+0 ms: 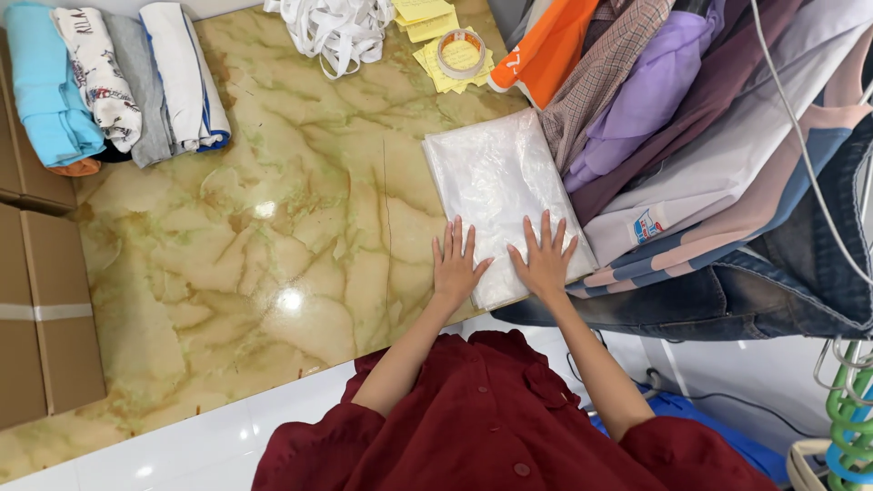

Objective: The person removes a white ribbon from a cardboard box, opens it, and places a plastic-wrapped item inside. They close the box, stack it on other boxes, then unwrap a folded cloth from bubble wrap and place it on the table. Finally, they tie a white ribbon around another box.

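Both hands lie flat and fully open, fingers spread, on the near end of a stack of clear plastic bags (498,195). The left hand (453,265) and the right hand (545,261) press down on it and grip nothing. The stack rests on the green marble worktop (273,264), at its right side, just beside a big pile of unfolded clothes (691,127). Four rolled garments (114,82) already lie at the far left corner, so it seems only a small part is finished and much clothing is left. A tape roll (461,53) sits on yellow paper slips (435,27).
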